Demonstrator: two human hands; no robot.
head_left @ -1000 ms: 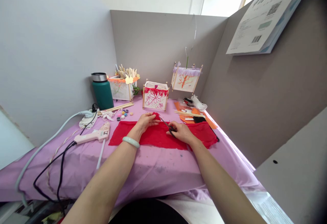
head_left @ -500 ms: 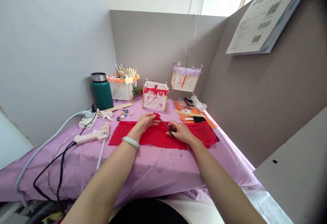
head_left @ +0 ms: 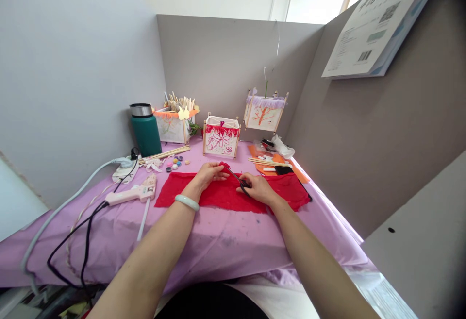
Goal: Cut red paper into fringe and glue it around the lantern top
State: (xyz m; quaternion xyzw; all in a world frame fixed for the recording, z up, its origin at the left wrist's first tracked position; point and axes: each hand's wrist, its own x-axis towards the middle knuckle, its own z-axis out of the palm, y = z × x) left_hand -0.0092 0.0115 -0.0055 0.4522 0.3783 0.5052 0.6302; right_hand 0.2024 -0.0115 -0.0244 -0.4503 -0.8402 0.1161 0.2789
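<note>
Between the fingertips of my left hand (head_left: 211,174) is a small folded piece of red fabric (head_left: 224,164). My right hand (head_left: 259,188) is closed round the dark handles of a pair of scissors (head_left: 236,178). Their blades point up and left and reach the red piece at my left fingertips. Below both hands a long strip of red fabric (head_left: 225,197) lies across the purple tablecloth (head_left: 218,236). Just behind the hands stands a white box lantern (head_left: 221,142) with wooden corner sticks, red fringe and drawn flowers.
A pink glue gun (head_left: 134,193) with cords lies at the left, near a green bottle (head_left: 145,129). A box of sticks (head_left: 174,127) stands behind. Colourful buttons (head_left: 175,164) lie left of the lantern. Another lantern (head_left: 265,112) hangs at the back right above orange sheets (head_left: 282,161).
Both hands stay almost in place. The scissor blades and the small red piece at my left fingertips have shifted very slightly.
</note>
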